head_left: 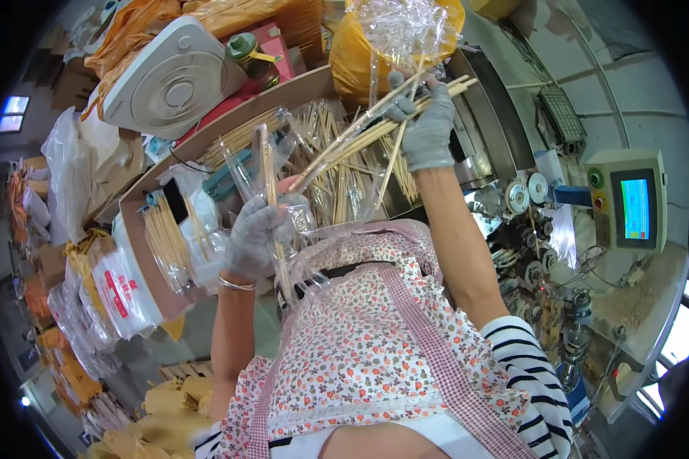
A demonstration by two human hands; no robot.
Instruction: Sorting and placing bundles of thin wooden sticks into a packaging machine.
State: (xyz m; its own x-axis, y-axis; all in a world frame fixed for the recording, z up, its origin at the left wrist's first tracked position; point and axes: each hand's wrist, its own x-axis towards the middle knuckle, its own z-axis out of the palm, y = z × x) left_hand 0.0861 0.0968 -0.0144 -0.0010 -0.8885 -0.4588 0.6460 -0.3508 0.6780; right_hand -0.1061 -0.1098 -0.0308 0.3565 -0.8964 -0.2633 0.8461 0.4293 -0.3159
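Observation:
My left hand (pixel 254 239), in a grey glove with some fingertips bare, is closed round wooden chopsticks in clear plastic sleeves (pixel 268 164), which stand nearly upright in front of my apron. My right hand (pixel 429 131), gloved the same way, grips several more chopsticks (pixel 360 141) that slant down to the left; clear film clings to some of them. Beneath and between both hands lies a loose pile of chopsticks (pixel 341 183), many in clear sleeves, inside a cardboard-sided tray (pixel 302 89).
A yellow bag of clear film scraps (pixel 344 61) stands beyond my right hand. Farther left are a white fan (pixel 180 92), a green-lidded bottle (pixel 243 50), a dark phone (pixel 174 200) and bundled chopsticks (pixel 167 241). Machine rollers (pixel 517 196) and a control screen (pixel 635 209) are on the right.

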